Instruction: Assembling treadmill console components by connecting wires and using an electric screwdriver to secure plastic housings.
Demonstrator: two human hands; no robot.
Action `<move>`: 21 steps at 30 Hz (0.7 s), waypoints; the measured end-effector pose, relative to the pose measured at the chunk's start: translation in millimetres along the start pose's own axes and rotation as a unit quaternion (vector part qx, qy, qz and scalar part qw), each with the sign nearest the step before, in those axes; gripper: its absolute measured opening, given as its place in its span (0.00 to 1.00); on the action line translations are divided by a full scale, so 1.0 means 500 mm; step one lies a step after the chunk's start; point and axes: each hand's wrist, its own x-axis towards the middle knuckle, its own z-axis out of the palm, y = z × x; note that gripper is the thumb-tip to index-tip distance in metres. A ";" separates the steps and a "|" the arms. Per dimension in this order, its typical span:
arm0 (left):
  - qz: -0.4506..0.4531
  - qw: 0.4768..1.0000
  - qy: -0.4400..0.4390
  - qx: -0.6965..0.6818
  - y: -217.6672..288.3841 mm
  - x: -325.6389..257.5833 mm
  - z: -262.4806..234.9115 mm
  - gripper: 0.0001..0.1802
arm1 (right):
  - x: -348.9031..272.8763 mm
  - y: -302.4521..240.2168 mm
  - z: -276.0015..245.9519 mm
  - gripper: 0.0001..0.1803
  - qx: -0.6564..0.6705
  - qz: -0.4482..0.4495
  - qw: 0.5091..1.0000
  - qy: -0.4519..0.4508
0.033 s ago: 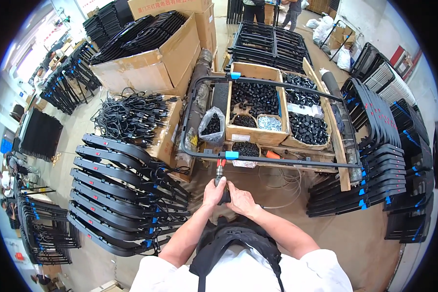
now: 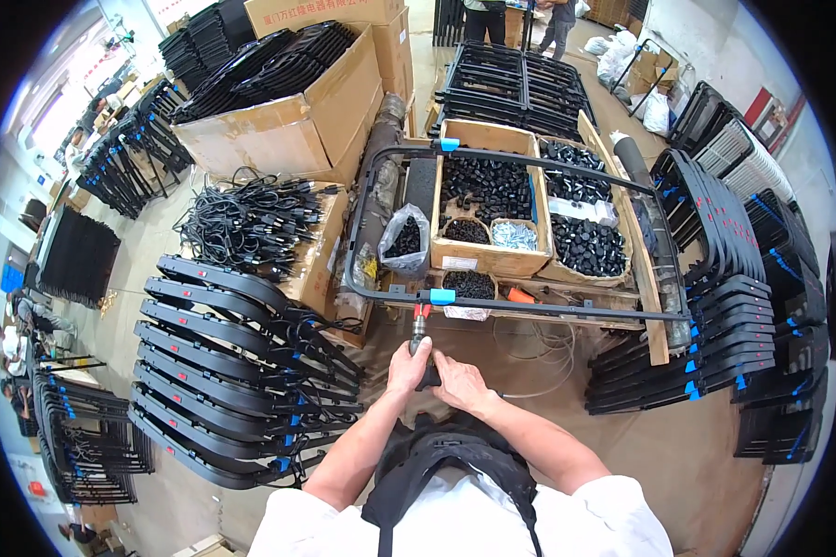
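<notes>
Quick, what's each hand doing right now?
Left hand: closed around the handle of a powered screwdriver pointed at the black tube frame.
Right hand: resting on the tool's base; grip cannot be told.
</notes>
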 end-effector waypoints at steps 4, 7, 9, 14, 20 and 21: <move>0.006 1.000 0.015 0.010 0.010 -0.007 0.001 0.33 | -0.001 0.000 0.015 0.37 -0.038 -0.052 0.998 0.026; 0.016 1.000 0.020 0.000 0.000 -0.010 0.001 0.33 | -0.006 -0.003 0.021 0.32 -0.023 -0.075 0.995 0.057; 0.012 1.000 0.009 -0.010 0.003 -0.017 -0.001 0.32 | -0.012 -0.006 0.019 0.31 -0.014 -0.073 0.996 0.059; 0.004 1.000 0.004 -0.030 -0.002 -0.026 -0.002 0.31 | -0.021 -0.013 0.022 0.29 -0.012 -0.072 0.996 0.050; 0.000 1.000 0.003 -0.001 -0.010 -0.035 -0.006 0.30 | -0.030 -0.019 0.030 0.33 -0.026 -0.051 0.998 0.035; 0.001 1.000 0.001 -0.013 -0.009 -0.040 -0.005 0.30 | -0.033 -0.017 0.034 0.33 -0.026 -0.050 0.998 0.037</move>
